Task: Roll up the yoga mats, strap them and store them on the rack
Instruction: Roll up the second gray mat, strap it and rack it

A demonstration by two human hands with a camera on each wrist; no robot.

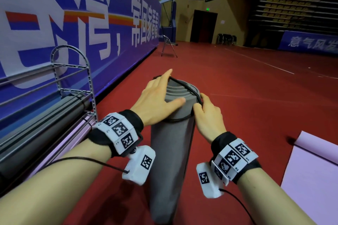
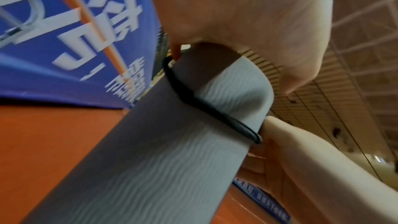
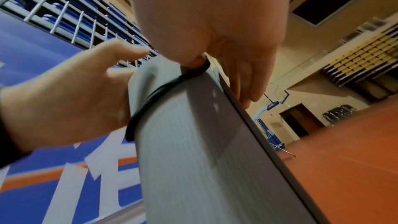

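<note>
Red floor (image 1: 247, 82); rolled mat (image 1: 170, 151) upright between left hand (image 1: 155, 100), right hand (image 1: 208, 113) gripping strap (image 1: 184, 84).

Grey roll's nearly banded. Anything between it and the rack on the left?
Nothing visible. Only bare red floor lies between the upright rolled grey yoga mat and the grey tube rack. Its lower tiers hold a dark grey roll and a pink roll; the upper rails look free. Right hand pinches its black band.

floor (image 1: 237, 82) red | grey rolled mat (image 1: 170, 160) on end | pink mat (image 1: 314, 170) flat | rack (image 1: 91, 86) left
</note>
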